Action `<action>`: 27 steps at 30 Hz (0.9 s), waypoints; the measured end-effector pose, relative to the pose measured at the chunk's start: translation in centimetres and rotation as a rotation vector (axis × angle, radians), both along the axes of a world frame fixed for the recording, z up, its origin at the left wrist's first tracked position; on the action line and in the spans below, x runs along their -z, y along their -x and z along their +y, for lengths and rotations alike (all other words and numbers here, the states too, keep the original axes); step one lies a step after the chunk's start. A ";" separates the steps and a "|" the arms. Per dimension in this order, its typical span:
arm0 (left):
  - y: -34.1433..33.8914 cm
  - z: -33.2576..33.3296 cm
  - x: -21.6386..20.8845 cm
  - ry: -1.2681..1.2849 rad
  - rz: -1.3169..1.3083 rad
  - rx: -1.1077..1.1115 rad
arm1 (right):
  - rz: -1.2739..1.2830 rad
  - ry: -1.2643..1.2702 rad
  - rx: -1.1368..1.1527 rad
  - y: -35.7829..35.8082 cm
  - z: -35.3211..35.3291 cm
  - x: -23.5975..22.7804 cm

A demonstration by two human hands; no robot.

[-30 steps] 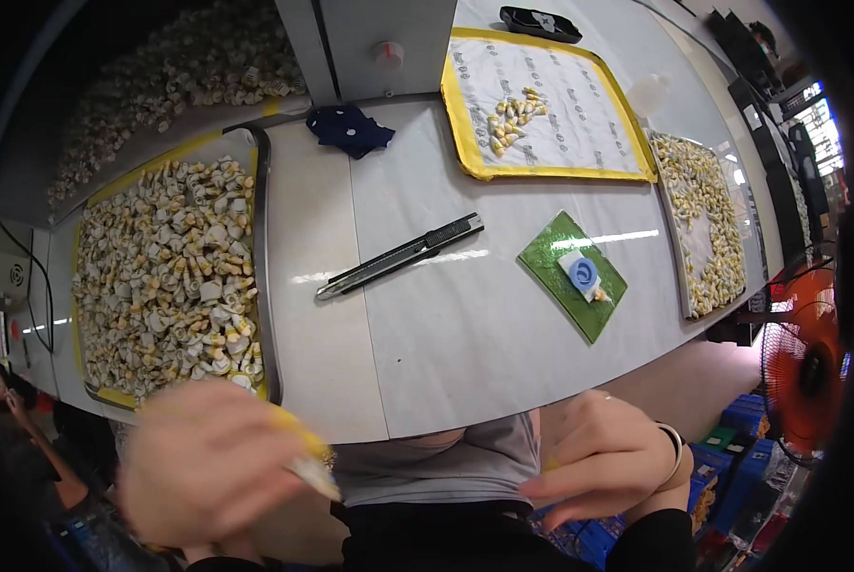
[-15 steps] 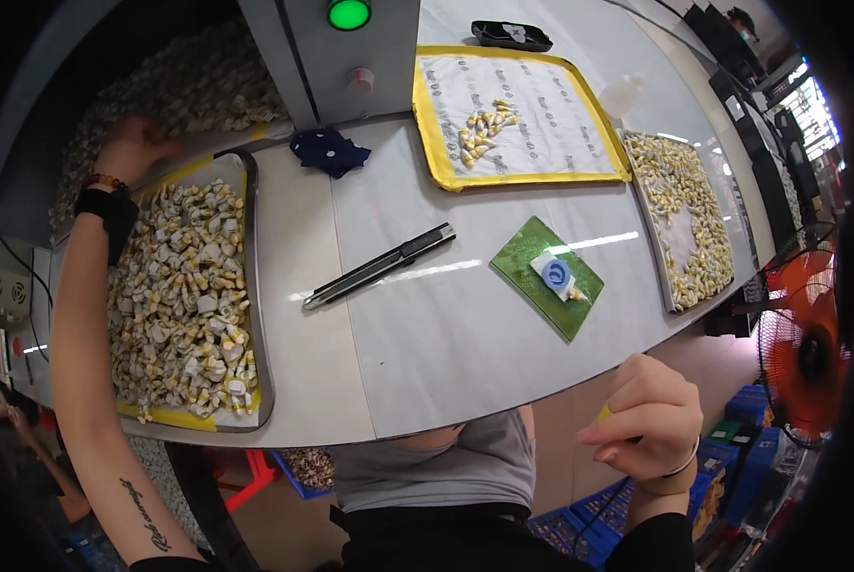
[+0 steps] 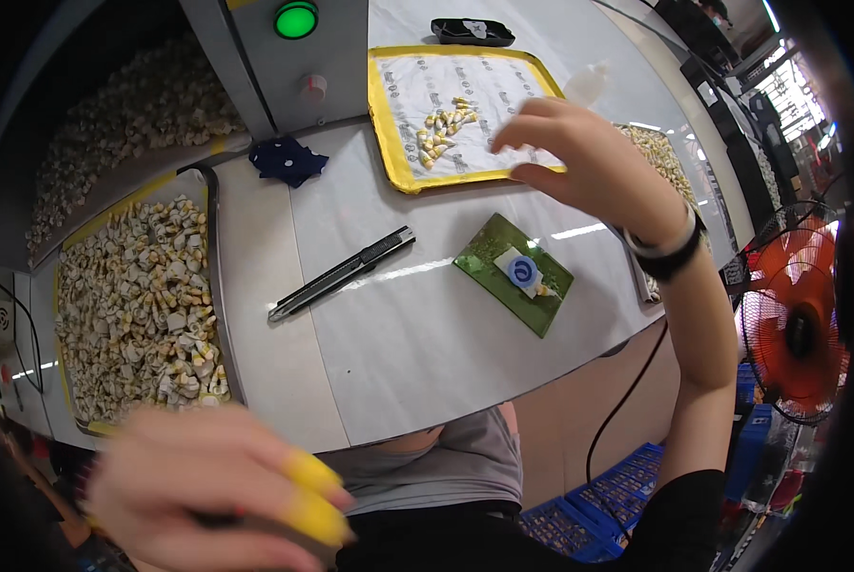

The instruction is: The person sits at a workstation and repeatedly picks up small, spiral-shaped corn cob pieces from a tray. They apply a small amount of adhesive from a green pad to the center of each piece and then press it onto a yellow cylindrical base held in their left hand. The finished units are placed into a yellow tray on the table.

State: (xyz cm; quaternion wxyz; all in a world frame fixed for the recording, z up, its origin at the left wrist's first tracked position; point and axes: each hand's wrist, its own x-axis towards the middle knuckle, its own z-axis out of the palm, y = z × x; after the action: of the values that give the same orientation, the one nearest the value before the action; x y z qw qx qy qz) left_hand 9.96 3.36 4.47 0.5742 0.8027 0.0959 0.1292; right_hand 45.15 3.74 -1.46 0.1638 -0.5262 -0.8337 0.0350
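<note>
My right hand (image 3: 589, 162) reaches over the front right corner of a yellow-edged tray (image 3: 386, 143), fingers apart, nothing seen in them. Lined with printed white paper, the tray carries a cluster of small white-and-yellow cone-shaped pieces (image 3: 446, 126). At the lower left, my left hand (image 3: 207, 486) is close and smeared by motion. Yellow coverings show on its fingertips, and whether it holds anything is unclear. Just beyond it stands a tray (image 3: 225, 305) heaped with whitish pieces. A green square plate (image 3: 541, 316) bears a white block with a blue round top (image 3: 522, 273).
A black-and-silver utility knife (image 3: 341, 275) lies mid-table, with a dark blue cloth (image 3: 288, 162) behind it. A grey machine housing (image 3: 303, 57) with a lit green button rises at the back. Another piece-filled tray (image 3: 660, 151) is partly behind my right arm. An orange fan (image 3: 799, 329) stands right.
My left hand has come back from behind the left tray to the lower left. My right hand has risen from the table's front edge toward the yellow-edged tray, its fingers spreading. The view has shifted.
</note>
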 end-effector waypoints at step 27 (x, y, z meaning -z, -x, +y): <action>-3.7 -8.1 14.5 1.316 -0.661 0.009 | 0.142 0.009 0.251 1.9 -9.9 1.9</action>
State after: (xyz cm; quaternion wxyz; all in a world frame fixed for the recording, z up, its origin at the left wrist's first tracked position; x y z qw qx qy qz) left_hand 13.67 -4.79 -9.99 0.9367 0.2115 -0.0278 0.2775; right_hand 43.27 -6.20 -3.32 0.2233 -0.6233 -0.7474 0.0550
